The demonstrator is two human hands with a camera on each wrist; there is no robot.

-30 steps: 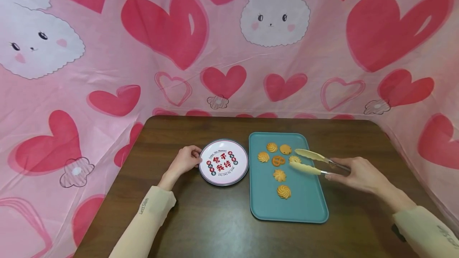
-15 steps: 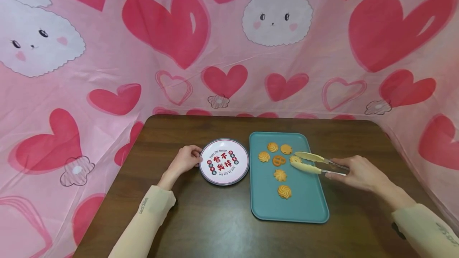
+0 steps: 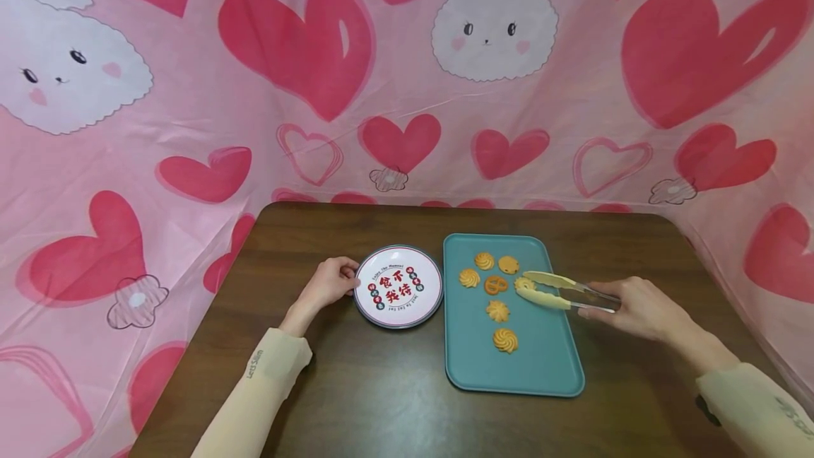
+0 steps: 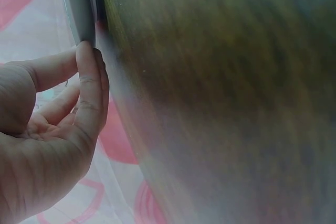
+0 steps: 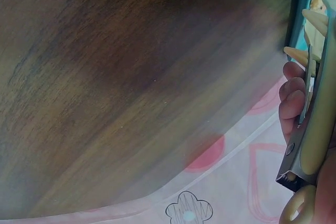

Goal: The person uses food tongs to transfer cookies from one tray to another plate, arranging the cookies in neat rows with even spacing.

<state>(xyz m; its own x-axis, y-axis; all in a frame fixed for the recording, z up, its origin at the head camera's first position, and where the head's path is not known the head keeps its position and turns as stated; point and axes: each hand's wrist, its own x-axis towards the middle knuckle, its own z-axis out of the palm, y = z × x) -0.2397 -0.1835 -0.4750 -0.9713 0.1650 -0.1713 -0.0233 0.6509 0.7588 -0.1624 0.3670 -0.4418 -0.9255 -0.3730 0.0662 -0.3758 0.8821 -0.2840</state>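
Note:
My left hand [image 3: 331, 283] pinches the left rim of a round white plate [image 3: 407, 313] printed with red characters. In the left wrist view, thumb and fingertips meet at the plate's edge [image 4: 81, 19]. With my right hand [image 3: 639, 308] I hold metal tongs [image 3: 548, 299] that have pale yellow ends. Their tips stand on either side of a pale swirled cookie [image 3: 523, 283] on the teal tray [image 3: 509, 377]. Beside it lie a pretzel-shaped cookie [image 3: 496, 284] and a round cookie [image 3: 508, 264]. The right wrist view shows the tongs [image 5: 315, 145] side-on, their tips partly cut off.
More swirled cookies lie on the tray, among them one nearest me [image 3: 505, 340] and a star-shaped one [image 3: 498, 311]. Plate and tray sit side by side on a dark wooden table [image 3: 375, 394]. A pink cloth [image 3: 407, 97] with hearts and rabbits hangs behind it.
The tongs' tips have drawn slightly closer together around the pale cookie. My left hand stays at the plate's rim, and the cookies keep their places on the tray.

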